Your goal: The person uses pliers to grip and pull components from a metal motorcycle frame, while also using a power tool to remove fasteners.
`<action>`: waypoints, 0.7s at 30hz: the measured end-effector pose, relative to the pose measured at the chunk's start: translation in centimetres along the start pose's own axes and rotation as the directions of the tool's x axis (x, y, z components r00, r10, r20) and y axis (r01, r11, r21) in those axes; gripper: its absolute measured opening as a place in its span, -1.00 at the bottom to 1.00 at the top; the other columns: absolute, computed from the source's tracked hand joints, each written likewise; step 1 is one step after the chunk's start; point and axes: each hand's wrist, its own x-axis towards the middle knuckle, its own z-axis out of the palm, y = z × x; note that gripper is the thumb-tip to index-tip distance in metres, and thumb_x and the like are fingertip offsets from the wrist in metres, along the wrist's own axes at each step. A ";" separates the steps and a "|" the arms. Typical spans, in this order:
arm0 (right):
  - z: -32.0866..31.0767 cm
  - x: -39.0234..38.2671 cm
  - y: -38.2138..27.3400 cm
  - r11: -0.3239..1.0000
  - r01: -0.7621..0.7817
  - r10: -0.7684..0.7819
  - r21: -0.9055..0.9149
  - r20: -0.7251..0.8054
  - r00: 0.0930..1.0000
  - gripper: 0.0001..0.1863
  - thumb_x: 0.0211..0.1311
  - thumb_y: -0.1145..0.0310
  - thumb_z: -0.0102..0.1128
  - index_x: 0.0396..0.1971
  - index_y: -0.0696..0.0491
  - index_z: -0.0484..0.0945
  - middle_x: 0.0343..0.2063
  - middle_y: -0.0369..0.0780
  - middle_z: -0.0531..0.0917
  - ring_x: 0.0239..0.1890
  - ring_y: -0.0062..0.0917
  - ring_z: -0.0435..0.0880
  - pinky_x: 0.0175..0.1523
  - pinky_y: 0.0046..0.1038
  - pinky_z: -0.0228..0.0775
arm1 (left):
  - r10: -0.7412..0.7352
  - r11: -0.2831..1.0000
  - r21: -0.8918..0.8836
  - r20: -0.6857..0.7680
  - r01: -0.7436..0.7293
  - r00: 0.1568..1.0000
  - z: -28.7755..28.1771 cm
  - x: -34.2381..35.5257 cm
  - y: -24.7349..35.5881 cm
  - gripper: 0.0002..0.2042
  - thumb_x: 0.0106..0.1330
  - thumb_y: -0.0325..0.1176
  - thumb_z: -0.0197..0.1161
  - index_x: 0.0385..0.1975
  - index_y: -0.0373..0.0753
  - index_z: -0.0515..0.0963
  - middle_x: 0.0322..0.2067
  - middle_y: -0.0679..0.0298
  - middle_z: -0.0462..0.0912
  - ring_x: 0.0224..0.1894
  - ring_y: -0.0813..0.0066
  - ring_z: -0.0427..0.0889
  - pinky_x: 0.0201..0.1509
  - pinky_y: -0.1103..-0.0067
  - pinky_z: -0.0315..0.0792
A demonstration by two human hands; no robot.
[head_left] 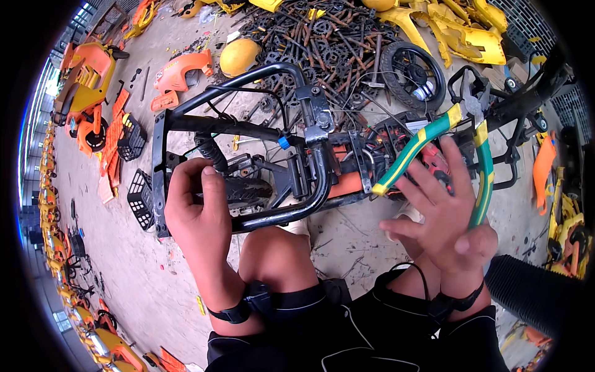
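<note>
My left hand (199, 214) is curled in front of the left end of a black tubular scooter frame (273, 218). Its thumb and index fingertips come together; anything between them is too small or hidden to make out. On the right, my right hand (437, 217) is palm up with its fingers spread. Large pliers (476, 106) with green and yellow handles lie spread apart over it. One handle end meets the hand near the thumb, while the other passes above the fingertips. A blue cap (284, 142) sits on the frame's middle.
Beyond the frame lies a heap of rusty metal parts (322, 43). A loose wheel (412, 75) leans at its right, and a yellow dome (240, 57) rests at its left. Orange and yellow scooter bodies (87, 77) line the left. A black corrugated tube (527, 294) is by my right leg.
</note>
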 end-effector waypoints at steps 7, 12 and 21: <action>-0.9 0.1 0.8 0.985 0.144 -0.137 -0.099 0.075 0.988 0.46 -0.35 0.54 0.22 0.58 -0.45 -0.47 0.57 0.09 -0.06 0.58 0.07 0.02 0.36 0.51 0.10 | -0.028 0.999 0.028 0.034 0.027 0.999 -0.4 0.1 0.1 -0.86 0.50 -0.42 0.20 -0.13 -0.36 0.59 -0.37 0.34 0.64 -0.30 0.68 0.57 -0.19 0.69 0.41; -0.7 0.1 1.2 0.998 0.005 -0.003 -0.060 0.038 0.999 0.49 -0.40 0.53 0.27 0.60 -0.38 -0.45 0.51 0.27 -0.05 0.56 0.12 0.02 0.38 0.41 0.13 | -0.013 1.000 -0.004 0.004 0.013 1.000 -0.2 -0.1 0.0 -0.88 0.46 -0.44 0.22 -0.16 -0.36 0.59 -0.41 0.38 0.60 -0.38 0.72 0.48 -0.28 0.70 0.38; -1.0 1.4 2.8 0.977 -0.186 0.200 -0.100 0.163 0.966 0.34 -0.36 0.48 0.28 0.61 -0.11 -0.15 0.46 -0.07 0.23 0.44 -0.10 0.31 0.39 0.11 0.29 | 0.101 0.993 0.064 -0.064 -0.097 0.993 -0.3 -0.1 -0.6 -0.89 0.42 -0.43 0.23 -0.18 -0.31 0.62 -0.43 0.29 0.69 -0.42 0.63 0.61 -0.28 0.61 0.48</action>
